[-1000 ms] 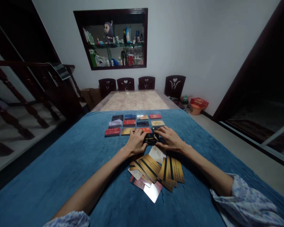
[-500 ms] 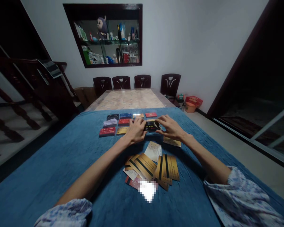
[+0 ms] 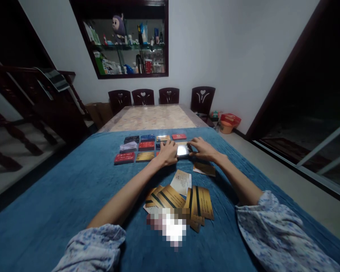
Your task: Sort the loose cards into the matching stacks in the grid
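Both my hands reach forward over a blue cloth (image 3: 73, 196) on a table. My left hand (image 3: 167, 152) and my right hand (image 3: 203, 148) pinch the two ends of one dark glossy card (image 3: 183, 150), which glints in the light, over the right end of a grid of cards (image 3: 136, 147) laid in rows. The grid's cards are red, blue, gold, dark and white. Near me lies a loose heap of gold cards with black stripes (image 3: 184, 200) and a white card (image 3: 181, 181). One gold card (image 3: 205, 169) lies alone under my right forearm.
Beyond the cloth the marble tabletop (image 3: 155, 117) is bare, with several dark chairs (image 3: 170, 95) at its far end. A wall niche (image 3: 127, 41) holds bottles and a plush toy. A wooden stair railing (image 3: 22, 109) stands left; a red basket (image 3: 229, 122) sits on the floor right.
Both hands carried the dark card forward from near the heap up to the grid's right end. A single gold card is now uncovered under my right forearm.
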The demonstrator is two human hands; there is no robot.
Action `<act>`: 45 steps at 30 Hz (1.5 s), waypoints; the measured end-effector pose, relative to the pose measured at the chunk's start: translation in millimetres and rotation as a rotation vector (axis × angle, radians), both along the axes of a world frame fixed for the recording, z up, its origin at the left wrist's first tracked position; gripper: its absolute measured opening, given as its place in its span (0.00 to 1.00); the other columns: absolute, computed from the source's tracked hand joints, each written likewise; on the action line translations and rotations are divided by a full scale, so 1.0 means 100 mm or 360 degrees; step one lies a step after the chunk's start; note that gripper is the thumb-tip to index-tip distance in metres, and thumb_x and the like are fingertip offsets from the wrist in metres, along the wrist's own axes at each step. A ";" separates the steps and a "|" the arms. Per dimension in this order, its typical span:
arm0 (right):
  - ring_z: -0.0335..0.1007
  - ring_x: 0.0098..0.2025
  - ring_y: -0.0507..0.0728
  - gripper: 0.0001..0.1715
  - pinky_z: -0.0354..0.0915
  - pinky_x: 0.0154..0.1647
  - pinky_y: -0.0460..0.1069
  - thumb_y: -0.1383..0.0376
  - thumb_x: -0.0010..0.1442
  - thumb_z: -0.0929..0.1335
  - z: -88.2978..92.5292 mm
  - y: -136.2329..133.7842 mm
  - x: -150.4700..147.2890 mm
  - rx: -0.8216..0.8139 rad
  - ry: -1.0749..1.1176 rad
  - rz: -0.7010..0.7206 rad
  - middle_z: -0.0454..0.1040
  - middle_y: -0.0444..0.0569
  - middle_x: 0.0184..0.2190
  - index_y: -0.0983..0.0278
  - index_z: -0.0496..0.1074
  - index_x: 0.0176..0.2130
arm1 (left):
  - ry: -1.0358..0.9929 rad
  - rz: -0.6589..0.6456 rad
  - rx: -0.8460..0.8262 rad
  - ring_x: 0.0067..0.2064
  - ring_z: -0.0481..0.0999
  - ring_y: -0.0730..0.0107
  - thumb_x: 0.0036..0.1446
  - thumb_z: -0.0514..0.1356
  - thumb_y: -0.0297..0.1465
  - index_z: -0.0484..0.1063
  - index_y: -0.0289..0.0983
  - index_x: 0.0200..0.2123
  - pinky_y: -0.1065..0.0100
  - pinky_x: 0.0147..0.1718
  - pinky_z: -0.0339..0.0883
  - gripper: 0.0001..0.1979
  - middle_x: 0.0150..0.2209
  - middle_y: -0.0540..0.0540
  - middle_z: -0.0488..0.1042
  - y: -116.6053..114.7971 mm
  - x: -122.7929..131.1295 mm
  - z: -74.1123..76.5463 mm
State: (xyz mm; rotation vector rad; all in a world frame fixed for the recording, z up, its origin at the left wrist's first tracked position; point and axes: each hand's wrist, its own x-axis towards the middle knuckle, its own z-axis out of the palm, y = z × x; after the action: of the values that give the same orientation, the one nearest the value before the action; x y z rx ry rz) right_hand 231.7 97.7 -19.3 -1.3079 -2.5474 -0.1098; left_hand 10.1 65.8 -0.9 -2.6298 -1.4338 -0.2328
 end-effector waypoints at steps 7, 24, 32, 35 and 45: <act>0.64 0.50 0.64 0.28 0.65 0.48 0.56 0.61 0.58 0.72 -0.15 0.11 -0.01 -0.0121 -0.0008 -0.0052 0.71 0.56 0.49 0.60 0.70 0.57 | 0.0045 0.0050 -0.0049 0.58 0.64 0.45 0.56 0.59 0.31 0.70 0.35 0.47 0.43 0.51 0.62 0.14 0.53 0.34 0.70 0.05 0.05 -0.07; 0.68 0.51 0.63 0.28 0.64 0.48 0.53 0.60 0.58 0.72 -0.31 0.18 0.03 -0.0245 0.0026 -0.0070 0.73 0.56 0.50 0.62 0.71 0.57 | 0.0056 0.0102 -0.0276 0.57 0.63 0.44 0.56 0.58 0.31 0.73 0.39 0.46 0.40 0.52 0.60 0.14 0.53 0.35 0.71 0.12 0.09 -0.10; 0.68 0.51 0.63 0.26 0.64 0.50 0.54 0.60 0.59 0.70 -0.31 0.15 0.03 -0.0250 0.0074 -0.0062 0.72 0.55 0.51 0.60 0.72 0.57 | 0.0017 0.0086 -0.0278 0.57 0.63 0.44 0.57 0.58 0.31 0.70 0.38 0.52 0.40 0.53 0.59 0.18 0.53 0.35 0.70 0.14 0.08 -0.15; 0.69 0.50 0.63 0.26 0.65 0.50 0.54 0.60 0.59 0.70 -0.29 0.13 0.01 -0.0250 0.0065 -0.0098 0.72 0.55 0.50 0.59 0.73 0.56 | -0.0022 0.0115 -0.0267 0.57 0.63 0.45 0.57 0.58 0.31 0.70 0.40 0.51 0.41 0.52 0.59 0.17 0.53 0.37 0.71 0.12 0.08 -0.15; 0.68 0.50 0.63 0.25 0.65 0.49 0.54 0.59 0.60 0.70 -0.22 0.05 -0.01 -0.0241 0.0034 -0.0113 0.72 0.56 0.51 0.60 0.73 0.56 | -0.0127 -0.0050 -0.0058 0.59 0.61 0.49 0.58 0.58 0.27 0.73 0.42 0.51 0.46 0.53 0.56 0.17 0.54 0.40 0.71 -0.06 -0.13 -0.12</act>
State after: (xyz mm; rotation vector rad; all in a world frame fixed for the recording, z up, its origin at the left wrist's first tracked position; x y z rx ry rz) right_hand 230.5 102.3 -41.3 -1.4469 -2.5343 0.0846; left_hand -3.4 59.9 -13.3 -2.7026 -1.4348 -0.3217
